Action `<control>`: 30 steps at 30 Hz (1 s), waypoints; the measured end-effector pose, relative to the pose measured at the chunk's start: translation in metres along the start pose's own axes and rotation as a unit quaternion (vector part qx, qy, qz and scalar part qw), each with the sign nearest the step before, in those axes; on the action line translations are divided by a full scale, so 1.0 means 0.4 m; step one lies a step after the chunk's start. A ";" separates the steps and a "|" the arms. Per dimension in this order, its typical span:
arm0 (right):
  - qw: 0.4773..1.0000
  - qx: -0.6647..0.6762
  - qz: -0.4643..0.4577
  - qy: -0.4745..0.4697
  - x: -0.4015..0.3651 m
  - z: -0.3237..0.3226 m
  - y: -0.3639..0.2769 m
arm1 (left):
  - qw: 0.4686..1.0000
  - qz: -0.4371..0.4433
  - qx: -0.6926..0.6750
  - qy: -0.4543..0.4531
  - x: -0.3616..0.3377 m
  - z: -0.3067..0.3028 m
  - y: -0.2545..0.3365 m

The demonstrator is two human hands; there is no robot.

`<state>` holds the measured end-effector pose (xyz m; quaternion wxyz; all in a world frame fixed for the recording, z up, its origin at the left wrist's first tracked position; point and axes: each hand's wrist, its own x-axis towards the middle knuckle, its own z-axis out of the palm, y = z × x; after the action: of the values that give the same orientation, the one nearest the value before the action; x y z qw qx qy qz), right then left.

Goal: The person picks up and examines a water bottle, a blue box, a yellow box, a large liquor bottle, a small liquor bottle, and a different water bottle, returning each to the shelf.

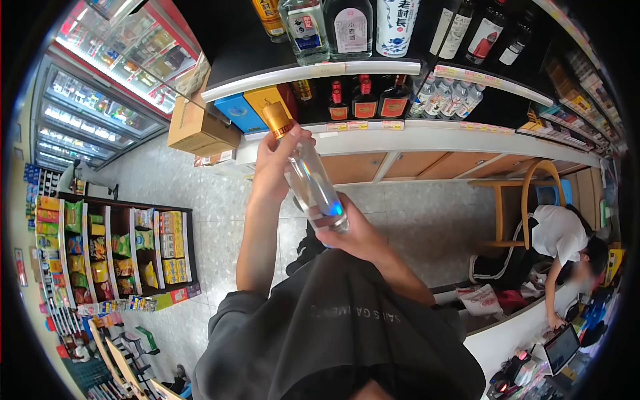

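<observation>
A clear glass liquor bottle (309,179) with a tall gold cap (275,117) is held tilted in front of my chest, its cap toward the shelf. My left hand (270,165) grips it round the neck, just below the cap. Around the base of the bottle my right hand (360,230) is closed, with the fingers partly hidden. A bright blue reflection shows on the glass near the bottom. Just past the cap, a yellow box (263,100) and a blue box (235,112) stand on the lower shelf.
Liquor bottles (351,30) line the upper shelf (313,72); dark red-capped bottles (365,100) stand below. A cardboard carton (200,130) sits at the shelf's left end. Snack racks (127,250) stand left. At right are a wooden chair (527,207) and a person (563,233) at a counter.
</observation>
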<state>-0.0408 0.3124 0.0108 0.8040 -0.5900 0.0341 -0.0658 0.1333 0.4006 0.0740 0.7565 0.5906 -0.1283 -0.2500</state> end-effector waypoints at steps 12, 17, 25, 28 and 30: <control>0.855 0.419 0.146 -0.268 0.013 0.033 0.007 | 0.715 0.031 -0.616 -0.330 0.028 0.106 -0.024; 0.936 0.275 0.122 -0.185 0.029 0.012 -0.034 | 0.900 0.030 -0.314 -0.302 0.080 -0.018 -0.014; 0.969 0.123 0.069 -0.201 0.120 -0.042 0.030 | 0.974 0.074 0.179 -0.116 0.048 -0.105 0.112; 0.979 -0.032 0.028 -0.200 0.211 -0.093 0.058 | 0.962 0.111 0.170 -0.182 0.039 -0.142 0.126; 0.970 -0.165 0.037 -0.176 0.275 -0.114 0.049 | 0.969 0.126 0.123 -0.172 0.032 -0.127 0.106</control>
<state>0.0634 0.2593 -0.0192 0.6905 -0.7154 -0.0755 0.0759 0.1784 0.4436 0.0996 0.6702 0.6062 -0.3593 -0.2329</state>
